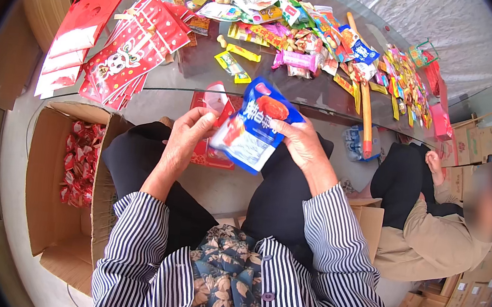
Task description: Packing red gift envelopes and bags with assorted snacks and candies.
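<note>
In front of my lap, my right hand (303, 146) grips a blue snack pouch (255, 125) by its right edge, thumb on the printed front. My left hand (189, 134) pinches the side of a red paper bag (217, 97), whose white inside shows at the top. The pouch overlaps part of this bag, and I cannot tell whether its lower corner is inside. Beyond both hands, wrapped snacks and loose peanuts lie heaped (261, 9) on the glass table (200, 79). Two yellow-wrapped sweets (232, 66) are nearest the table's edge.
Flat red printed bags (125, 62) and plain red bags (76, 36) are stacked at left. Below stands an open cardboard box (54, 241) with red-wrapped pieces (81, 163). An orange-ended stick (366, 121) crosses the table edge. Another person (434, 245) sits at right.
</note>
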`<state>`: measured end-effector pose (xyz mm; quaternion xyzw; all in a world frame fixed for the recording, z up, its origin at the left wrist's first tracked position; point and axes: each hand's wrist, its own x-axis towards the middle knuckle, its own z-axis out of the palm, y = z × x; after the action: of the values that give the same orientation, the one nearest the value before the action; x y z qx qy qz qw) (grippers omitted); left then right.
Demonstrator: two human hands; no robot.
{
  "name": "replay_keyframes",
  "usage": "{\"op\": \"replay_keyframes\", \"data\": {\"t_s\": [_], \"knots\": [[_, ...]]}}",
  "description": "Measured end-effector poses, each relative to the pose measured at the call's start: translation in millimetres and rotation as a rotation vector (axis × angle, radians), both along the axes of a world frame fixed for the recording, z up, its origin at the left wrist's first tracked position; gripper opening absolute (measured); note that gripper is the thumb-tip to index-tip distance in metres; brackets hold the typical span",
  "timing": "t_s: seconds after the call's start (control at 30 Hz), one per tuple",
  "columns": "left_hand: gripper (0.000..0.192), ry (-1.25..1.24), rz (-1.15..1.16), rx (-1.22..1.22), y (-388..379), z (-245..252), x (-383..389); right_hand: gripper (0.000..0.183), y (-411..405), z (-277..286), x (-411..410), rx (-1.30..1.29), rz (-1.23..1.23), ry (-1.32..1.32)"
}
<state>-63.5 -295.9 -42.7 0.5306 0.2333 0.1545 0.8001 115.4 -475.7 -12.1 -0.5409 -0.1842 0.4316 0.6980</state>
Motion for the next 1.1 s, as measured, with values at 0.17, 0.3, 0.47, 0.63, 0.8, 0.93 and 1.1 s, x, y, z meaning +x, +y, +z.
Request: {"op": "replay_keyframes", "data": {"t_s": [0.17,0.3,0.47,0.63,0.8,0.93,1.1], "knots": [[0.036,0.015,-0.319,0.125,-9,6,-1,0.038,3,5,0,-0.125,0.2,-0.053],[0.034,0.063,-0.236,0.004,-19,4,1,0.039,13,-2,-17,-0.019,0.13,0.001],[0.028,-0.013,-0.111,-0.172,-19,0,5,0.04,9,-13,-32,-0.07,0.164,0.032],[0.025,0.02,-0.094,-0.214,-19,-3,4,0.036,11,-10,-36,-0.06,0.132,0.015],[0.024,-0.005,-0.102,-0.224,-20,2,4,0.031,14,-14,-39,-0.028,0.069,-0.022],[0.02,-0.069,-0.072,-0.17,-18,-7,5,0.028,21,-18,-44,0.002,0.039,-0.045],[0.019,-0.12,-0.031,-0.143,-24,10,6,0.021,22,-17,-44,0.027,-0.028,0.077]]}}
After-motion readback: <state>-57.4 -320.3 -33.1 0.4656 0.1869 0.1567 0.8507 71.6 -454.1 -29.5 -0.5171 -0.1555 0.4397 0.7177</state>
